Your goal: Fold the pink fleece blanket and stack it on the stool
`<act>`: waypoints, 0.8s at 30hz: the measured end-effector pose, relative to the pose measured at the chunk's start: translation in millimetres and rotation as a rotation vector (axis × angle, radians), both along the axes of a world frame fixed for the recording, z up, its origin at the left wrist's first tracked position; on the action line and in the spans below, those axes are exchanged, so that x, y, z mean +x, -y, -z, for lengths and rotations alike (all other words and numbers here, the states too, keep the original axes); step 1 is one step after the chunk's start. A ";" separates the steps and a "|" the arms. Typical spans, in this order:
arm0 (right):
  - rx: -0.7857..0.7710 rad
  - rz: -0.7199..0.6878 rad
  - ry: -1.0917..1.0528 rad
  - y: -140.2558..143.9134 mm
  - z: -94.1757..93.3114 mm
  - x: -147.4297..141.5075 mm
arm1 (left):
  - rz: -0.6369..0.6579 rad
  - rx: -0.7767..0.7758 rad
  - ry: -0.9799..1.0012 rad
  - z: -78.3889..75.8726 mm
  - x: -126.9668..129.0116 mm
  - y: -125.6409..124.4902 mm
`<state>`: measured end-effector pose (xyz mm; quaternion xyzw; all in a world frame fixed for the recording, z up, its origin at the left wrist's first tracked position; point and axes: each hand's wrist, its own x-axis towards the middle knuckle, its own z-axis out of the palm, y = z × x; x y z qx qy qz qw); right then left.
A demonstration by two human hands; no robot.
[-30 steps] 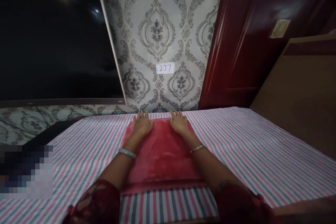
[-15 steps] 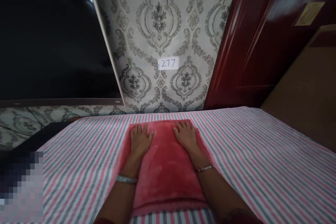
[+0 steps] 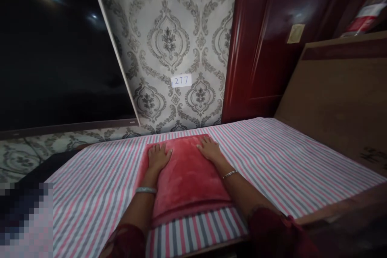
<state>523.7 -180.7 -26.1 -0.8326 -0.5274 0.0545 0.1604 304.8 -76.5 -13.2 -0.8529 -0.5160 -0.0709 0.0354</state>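
1. Folded red plush cloth (image 3: 187, 175), flat on the striped sheet (image 3: 287, 157), pinned under both palms, its far edge just short of the wall.
2. Far left of the grip: dark screen (image 3: 54, 56) filling the upper corner, two light spots reflected in it; below, a pixelated patch masking whatever sits there.
3. Left hand (image 3: 157, 157) spread flat on the cloth's far left part, fingers splayed, gripping nothing; pale bangle (image 3: 145, 190) at the wrist.
4. Between the hands: bare plush, smooth, no crease showing; straight beyond, a white label reading 277 (image 3: 181, 80) on the patterned wallpaper (image 3: 169, 40).
5. Right hand (image 3: 210, 150) likewise open and pressed palm-down on the far right part, holding nothing; thin metal bracelet (image 3: 229, 174) at the wrist.
6. Change over the last second: hands drawn back from the sheet beyond the far edge, fingertips then past the cloth, now fully on it; cloth itself in the same place on the sheet. Read as a smoothing stroke over a fold already made, not a new fold.
7. Right of the grip: glossy dark red door (image 3: 260, 48) with a small brass plate; nearer, a brown board (image 3: 338, 100) rising beside the bed.
8. Hard to make out: number of layers in the cloth, only a lower lip showing at the near edge; a red-and-white object cut off at the top right corner; faint marks on the board, unreadable; both forearms partly out of frame, dark red sleeves only.
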 end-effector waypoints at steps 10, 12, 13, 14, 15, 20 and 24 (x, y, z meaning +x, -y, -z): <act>0.077 -0.085 0.105 56.1 -15.5 -16.3 | 0.055 0.022 -0.054 -19.4 -42.3 51.6; 0.097 -0.164 0.113 69.2 -5.6 -23.6 | 0.092 0.039 -0.051 -6.4 -57.3 65.2; 0.088 -0.181 0.110 74.8 1.0 -25.8 | 0.100 0.036 -0.047 1.3 -63.7 70.0; 0.078 -0.183 0.105 79.3 7.7 -27.0 | 0.101 0.029 -0.039 8.9 -69.1 73.1; 0.071 -0.175 0.101 82.6 13.9 -27.3 | 0.101 0.022 -0.028 15.6 -73.3 74.8; 0.083 -0.153 0.114 84.3 27.3 -23.9 | 0.110 0.016 0.053 27.8 -78.1 72.7; 0.071 -0.153 0.114 82.4 24.8 -24.0 | 0.120 0.005 0.103 24.2 -77.5 73.3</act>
